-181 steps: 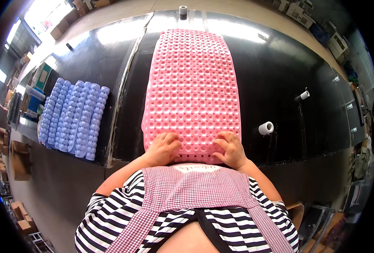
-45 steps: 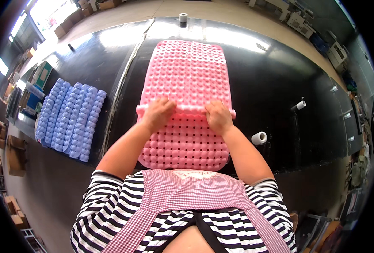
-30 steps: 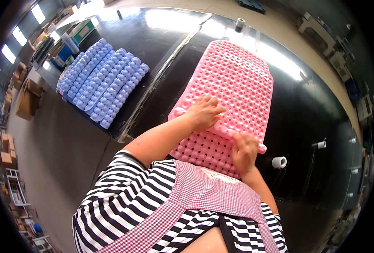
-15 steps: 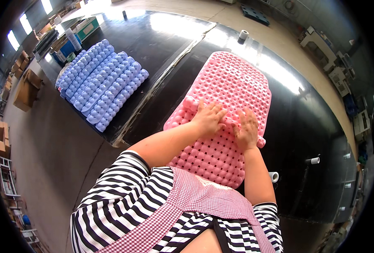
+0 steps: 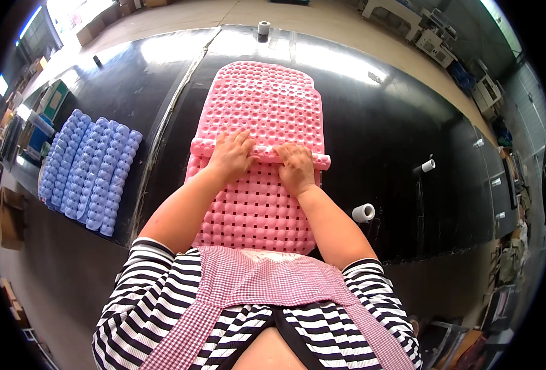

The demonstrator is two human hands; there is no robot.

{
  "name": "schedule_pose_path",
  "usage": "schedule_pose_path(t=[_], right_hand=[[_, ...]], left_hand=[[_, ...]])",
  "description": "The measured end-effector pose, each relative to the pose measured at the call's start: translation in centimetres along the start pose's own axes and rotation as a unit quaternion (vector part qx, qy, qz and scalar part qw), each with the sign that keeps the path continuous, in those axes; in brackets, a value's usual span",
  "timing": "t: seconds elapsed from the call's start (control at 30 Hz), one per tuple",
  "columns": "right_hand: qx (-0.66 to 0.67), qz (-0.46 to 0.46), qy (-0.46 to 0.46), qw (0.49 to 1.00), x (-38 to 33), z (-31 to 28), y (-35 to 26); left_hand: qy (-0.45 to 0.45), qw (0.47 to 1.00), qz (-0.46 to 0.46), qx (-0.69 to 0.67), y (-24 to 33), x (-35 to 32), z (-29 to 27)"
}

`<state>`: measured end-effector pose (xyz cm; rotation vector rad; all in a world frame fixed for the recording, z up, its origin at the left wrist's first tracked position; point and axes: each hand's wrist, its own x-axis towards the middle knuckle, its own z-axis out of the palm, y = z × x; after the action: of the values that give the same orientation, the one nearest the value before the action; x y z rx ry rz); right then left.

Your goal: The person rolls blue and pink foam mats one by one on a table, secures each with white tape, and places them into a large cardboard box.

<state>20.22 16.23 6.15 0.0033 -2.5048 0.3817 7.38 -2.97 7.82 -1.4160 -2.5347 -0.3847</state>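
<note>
A pink bubble bath mat (image 5: 260, 105) lies lengthwise on the black table in front of me. Its far part shows round suction cups; nearer me, a bubbled pink section (image 5: 254, 213) with small square holes reaches my apron. Between the two parts a narrow rolled fold runs crosswise. My left hand (image 5: 232, 157) is on the left half of this fold, its fingers curved over the top. To the right, my right hand (image 5: 296, 168) grips the fold with more strongly bent fingers. The underside of the fold and both thumb tips are partly hidden.
Several rolled blue bubble mats (image 5: 91, 172) lie side by side at the table's left edge. White rolls stand at the far edge (image 5: 264, 28) and lie to the right, one near (image 5: 363, 213) and one farther (image 5: 429, 165). A seam crosses the black table (image 5: 402, 129).
The view has turned to the right, so the mat now lies straighter before me. My fingers, more spread before, are now curled over the fold, which looks more evenly rolled.
</note>
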Motion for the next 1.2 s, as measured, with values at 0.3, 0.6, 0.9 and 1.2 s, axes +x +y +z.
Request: schedule_pose_path(t=[0.3, 0.6, 0.9, 1.2], right_hand=[[0.03, -0.086, -0.014, 0.996, -10.0, -5.9, -7.9], [0.104, -0.046, -0.133, 0.985, -7.6, -6.9, -7.4], [0.051, 0.069, -0.113, 0.99, -3.2, -4.4, -5.0], [-0.091, -0.006, -0.063, 0.994, -0.6, -1.9, -3.9]], left_hand=[[0.06, 0.996, 0.033, -0.052, 6.2, -14.5, -3.0], [0.137, 0.989, 0.022, -0.051, 7.5, -16.1, -1.6], [-0.022, 0.997, 0.0, -0.08, 5.6, -6.9, -1.9], [-0.076, 0.987, -0.078, -0.115, 0.5, 3.6, -1.0]])
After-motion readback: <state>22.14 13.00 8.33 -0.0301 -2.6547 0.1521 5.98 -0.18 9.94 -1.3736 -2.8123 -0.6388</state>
